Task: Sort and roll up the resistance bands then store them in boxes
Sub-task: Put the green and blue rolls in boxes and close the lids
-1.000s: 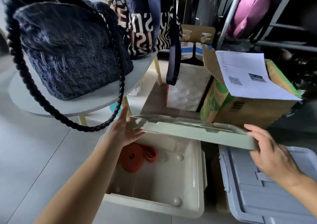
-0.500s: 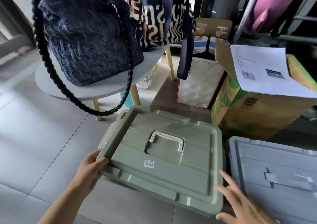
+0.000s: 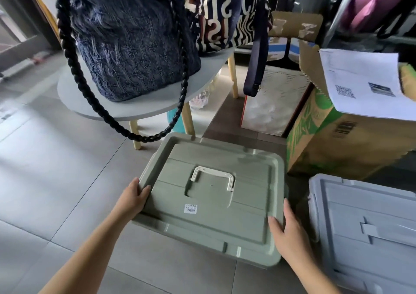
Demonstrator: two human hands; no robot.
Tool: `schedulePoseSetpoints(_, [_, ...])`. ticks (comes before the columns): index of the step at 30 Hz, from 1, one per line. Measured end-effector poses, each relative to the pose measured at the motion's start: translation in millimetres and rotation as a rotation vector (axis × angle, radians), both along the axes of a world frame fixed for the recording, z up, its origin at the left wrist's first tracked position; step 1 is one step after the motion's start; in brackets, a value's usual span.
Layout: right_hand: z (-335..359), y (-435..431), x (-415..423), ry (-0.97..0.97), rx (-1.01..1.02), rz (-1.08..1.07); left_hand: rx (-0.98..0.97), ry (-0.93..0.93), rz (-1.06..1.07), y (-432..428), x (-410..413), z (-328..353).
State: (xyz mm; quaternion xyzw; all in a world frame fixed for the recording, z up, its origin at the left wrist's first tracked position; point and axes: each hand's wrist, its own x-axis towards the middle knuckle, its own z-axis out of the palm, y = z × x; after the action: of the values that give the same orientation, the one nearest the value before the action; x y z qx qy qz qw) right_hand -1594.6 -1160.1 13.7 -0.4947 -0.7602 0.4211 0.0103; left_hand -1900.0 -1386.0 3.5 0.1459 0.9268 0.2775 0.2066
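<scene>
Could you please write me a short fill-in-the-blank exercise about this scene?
The green lid has a white ____ at its centre.
The left hand grips the lid's ____ edge.
The right hand rests along its ____ edge.
The dark blue knitted bag sits on a round ____.
Missing words: handle; left; right; table.

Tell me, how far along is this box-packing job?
Done: the green lid is down flat, and the grey box beside it is lidded too. In hand: the left hand grips the lid's left edge while the right hand presses its right edge, apparently seating it. Left: whether it has latched I cannot tell; no bands are in view.
</scene>
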Motion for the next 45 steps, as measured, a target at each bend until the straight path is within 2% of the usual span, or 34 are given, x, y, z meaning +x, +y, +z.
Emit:
schedulePoseSetpoints(3, [-2.0,5.2,7.2,0.018,-0.006,-0.022,0.059,-0.03,0.031,-14.0,19.0,-3.3])
schedulePoseSetpoints(7, [-7.2,21.0,19.4,0.07,-0.053,-0.073,0.244,-0.275,0.211,-38.2,47.2,5.9])
schedulePoseSetpoints(9, [-10.5,24.1,20.4,0.121,-0.209,-0.212,0.337,-0.373,0.309,-49.0,53.8,7.6])
schedulePoseSetpoints(11, [-15.6,22.5,18.9,0.155,-0.451,-0.357,0.431,-0.451,0.339,-56.2,55.2,5.6])
schedulePoseSetpoints(13, [-23.8,22.1,18.4,0.211,-0.641,-0.413,0.556,-0.608,0.342,-59.8,52.8,0.2])
schedulePoseSetpoints(15, [-30.4,23.2,18.9,0.228,-0.692,-0.396,0.595,-0.836,0.376,-62.3,49.2,-4.8])
schedulePoseSetpoints(17, [-28.9,21.6,18.7,0.223,-0.679,-0.36,0.571,-0.904,0.366,-65.6,44.0,-10.3])
schedulePoseSetpoints(18, [-29.8,21.2,18.7,0.222,-0.659,-0.345,0.544,-0.887,0.355,-66.5,41.4,-12.4])
schedulePoseSetpoints(20, [-29.6,22.3,19.6,0.19,-0.534,-0.375,0.443,-0.734,0.345,-67.2,38.0,-9.9])
schedulePoseSetpoints(22, [-26.5,21.8,20.3,0.117,-0.346,-0.38,0.312,-0.435,0.334,-66.7,34.5,-2.7])
schedulePoseSetpoints(24, [-23.8,18.3,20.1,0.091,-0.177,-0.308,0.277,-0.211,0.307,-61.9,34.0,5.3])
schedulePoseSetpoints(27, [-24.1,14.8,16.1,0.13,0.079,-0.247,0.3,-0.092,0.285,-54.0,38.9,4.2])
schedulePoseSetpoints(31, [-26.2,11.8,10.1,0.071,-0.001,-0.222,0.297,-0.049,0.261,-49.0,44.4,3.4])
schedulePoseSetpoints(39, [-9.3,15.4,-10.6,0.005,0.103,-0.149,0.057,0.246,0.14,-18.6,26.6,-0.9])
schedulePoseSetpoints(45, [-3.0,13.1,-28.5,-0.024,0.217,-0.119,-0.018,0.326,0.07,0.6,9.1,0.2])
